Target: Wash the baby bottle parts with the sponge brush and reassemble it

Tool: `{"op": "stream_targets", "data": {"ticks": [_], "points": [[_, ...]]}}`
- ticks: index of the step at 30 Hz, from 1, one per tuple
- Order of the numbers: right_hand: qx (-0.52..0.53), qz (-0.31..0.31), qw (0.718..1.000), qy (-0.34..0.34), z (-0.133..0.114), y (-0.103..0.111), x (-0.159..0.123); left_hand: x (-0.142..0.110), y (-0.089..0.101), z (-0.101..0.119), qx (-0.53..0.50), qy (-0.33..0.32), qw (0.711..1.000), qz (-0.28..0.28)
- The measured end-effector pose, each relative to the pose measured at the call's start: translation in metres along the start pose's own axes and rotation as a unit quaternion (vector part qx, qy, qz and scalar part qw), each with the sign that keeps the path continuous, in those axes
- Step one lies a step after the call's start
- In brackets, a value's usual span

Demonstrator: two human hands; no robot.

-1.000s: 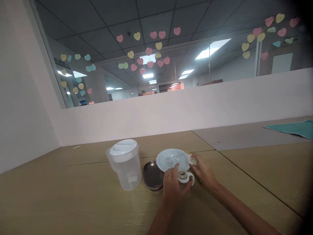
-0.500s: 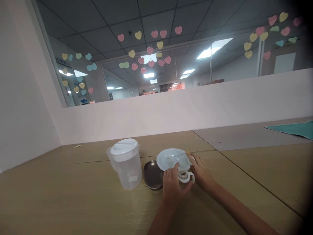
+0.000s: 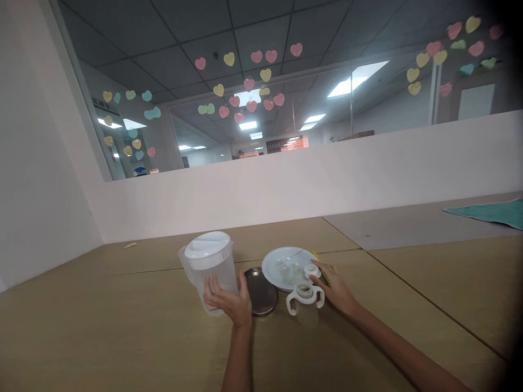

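Observation:
My left hand point(image 3: 227, 299) wraps round the lower body of a clear plastic pitcher point(image 3: 210, 269) with a white lid, standing on the wooden table point(image 3: 122, 337). A clear two-handled baby cup point(image 3: 304, 300) stands uncapped between my hands. My right hand point(image 3: 335, 288) rests beside it at the edge of a white plate point(image 3: 286, 268), fingers loosely curled, touching a small white ring-shaped cap point(image 3: 312, 269) on the plate's rim. A round dark metal dish point(image 3: 261, 298) lies between pitcher and cup.
A teal cloth point(image 3: 490, 212) lies at the far right of the table. A low white partition wall point(image 3: 286, 185) runs behind the table, with glass carrying heart stickers above it. A small pale scrap point(image 3: 129, 245) lies near the back left corner.
My left hand left the baby cup and moved left to grip the pitcher. My right hand set the small cap on the plate's rim and stays beside the cup.

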State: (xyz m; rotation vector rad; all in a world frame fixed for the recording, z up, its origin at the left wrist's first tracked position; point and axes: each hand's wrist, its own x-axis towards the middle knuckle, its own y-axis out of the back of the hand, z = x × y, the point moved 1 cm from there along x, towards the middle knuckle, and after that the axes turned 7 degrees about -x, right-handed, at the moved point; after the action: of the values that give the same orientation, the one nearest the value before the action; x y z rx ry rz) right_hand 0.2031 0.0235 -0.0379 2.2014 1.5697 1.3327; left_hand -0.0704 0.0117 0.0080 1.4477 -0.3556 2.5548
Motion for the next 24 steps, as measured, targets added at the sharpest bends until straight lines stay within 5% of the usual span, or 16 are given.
{"op": "stream_targets", "data": {"ticks": [5, 12, 19, 24], "points": [[0.031, 0.031, 0.997, -0.07, 0.006, -0.001, 0.003, 0.005, 0.0, -0.012, 0.069, 0.113, 0.991, -0.034], [-0.001, 0.018, 0.999, -0.029, -0.002, 0.004, 0.003, 0.001, -0.007, -0.033, 0.056, 0.182, 0.98, -0.05], [-0.03, 0.035, 0.999, -0.028, 0.002, -0.001, 0.003, 0.001, -0.006, -0.025, 0.057, 0.108, 0.992, -0.029], [0.056, 0.084, 0.995, 0.0, -0.01, 0.008, -0.006, 0.001, -0.003, -0.015, 0.065, 0.011, 0.996, -0.065]]}}
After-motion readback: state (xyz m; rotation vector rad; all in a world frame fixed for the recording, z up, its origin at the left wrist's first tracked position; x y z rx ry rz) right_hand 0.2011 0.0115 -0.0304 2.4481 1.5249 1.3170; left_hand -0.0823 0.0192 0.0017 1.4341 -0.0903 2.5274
